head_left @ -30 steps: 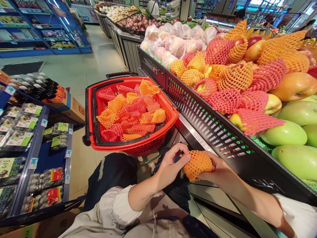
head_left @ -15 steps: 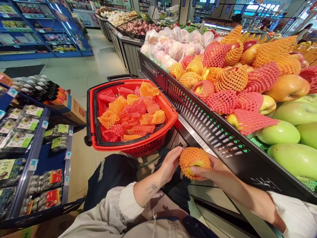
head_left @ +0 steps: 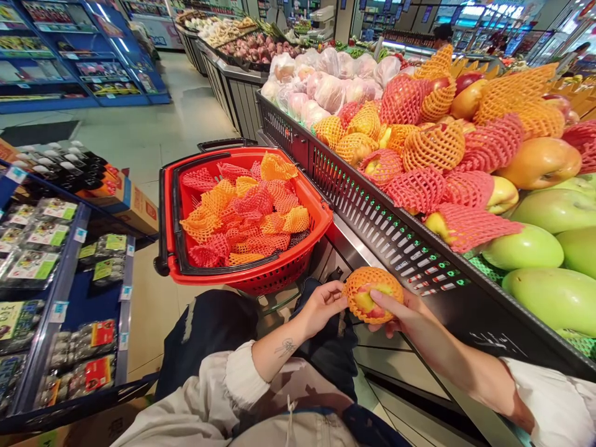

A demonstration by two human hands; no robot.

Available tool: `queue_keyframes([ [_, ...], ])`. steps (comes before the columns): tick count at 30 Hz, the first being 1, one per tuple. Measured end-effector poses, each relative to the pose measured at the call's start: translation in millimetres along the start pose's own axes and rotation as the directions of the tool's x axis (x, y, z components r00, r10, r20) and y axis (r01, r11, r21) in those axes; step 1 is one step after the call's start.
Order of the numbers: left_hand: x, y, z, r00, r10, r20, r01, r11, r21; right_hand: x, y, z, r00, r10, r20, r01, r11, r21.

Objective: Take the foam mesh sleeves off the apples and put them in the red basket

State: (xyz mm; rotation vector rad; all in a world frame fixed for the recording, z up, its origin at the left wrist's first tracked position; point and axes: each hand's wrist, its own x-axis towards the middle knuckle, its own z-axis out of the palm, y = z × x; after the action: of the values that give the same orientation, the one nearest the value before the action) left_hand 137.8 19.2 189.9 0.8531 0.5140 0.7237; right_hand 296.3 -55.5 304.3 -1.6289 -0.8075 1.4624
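An apple (head_left: 382, 289) in an orange foam net (head_left: 367, 277) is held over my lap, its yellow-red skin showing through the net's opening. My right hand (head_left: 404, 312) grips it from the right, thumb across the bare skin and fingers behind. At the left side of the fruit, my left hand (head_left: 325, 305) pinches the edge of the net; its fingertips are partly hidden. A red basket (head_left: 261, 282) with a black handle stands just beyond my knees, filled with loose orange and pink foam nets (head_left: 254, 202).
A black slotted rail (head_left: 367, 195) borders the fruit display on my right. Netted apples (head_left: 433, 148), green apples (head_left: 524, 247) and bagged fruit (head_left: 333, 87) lie behind it. To my left are a blue shelf with packaged goods (head_left: 35, 266) and a carton of bottles (head_left: 137, 202).
The apple has moved slightly right and up, and has turned so more bare skin shows. My right thumb has moved up over it. My left fingers have shifted to the net's edge.
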Motion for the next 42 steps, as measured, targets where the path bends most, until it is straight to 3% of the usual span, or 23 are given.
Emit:
queue_keyframes([
  [5,-1,-5,-4,0.999,0.043,-0.008,-0.042,0.99,0.131,-3,-3,2,1.0,-0.019,0.012,0.019,1.0,0.011],
  [7,-5,-2,-5,0.985,0.17,-0.01,-0.16,0.942,0.296,-5,-6,3,0.999,-0.024,0.025,0.024,1.0,0.012],
  [9,-10,4,-4,0.921,0.386,0.058,-0.362,0.79,0.495,-6,-9,4,0.999,-0.02,0.032,0.019,1.0,0.025],
  [11,-14,11,-1,0.809,0.543,0.226,-0.552,0.565,0.613,-8,-12,6,0.999,-0.015,0.048,0.014,0.999,0.04],
  [13,-16,18,4,0.731,0.573,0.37,-0.645,0.403,0.649,-9,-13,7,0.999,0.01,0.053,-0.012,0.999,0.044],
  [15,-18,21,9,0.724,0.565,0.396,-0.643,0.344,0.684,-9,-12,7,0.998,0.038,0.049,-0.04,0.999,0.034],
  [22,-22,25,14,0.79,0.547,0.275,-0.527,0.377,0.762,-1,-5,1,0.997,-0.065,0.037,0.064,0.998,0.003],
  [33,-21,32,16,0.946,0.276,0.17,-0.283,0.446,0.849,10,18,-3,0.996,-0.051,-0.071,0.043,0.992,-0.118],
  [36,-18,29,15,0.958,0.245,0.152,-0.261,0.516,0.816,15,27,-1,0.993,-0.04,-0.108,0.025,0.991,-0.133],
  [42,-5,32,21,0.931,0.358,0.069,-0.304,0.656,0.691,28,24,1,0.986,-0.074,-0.152,0.054,0.989,-0.136],
])
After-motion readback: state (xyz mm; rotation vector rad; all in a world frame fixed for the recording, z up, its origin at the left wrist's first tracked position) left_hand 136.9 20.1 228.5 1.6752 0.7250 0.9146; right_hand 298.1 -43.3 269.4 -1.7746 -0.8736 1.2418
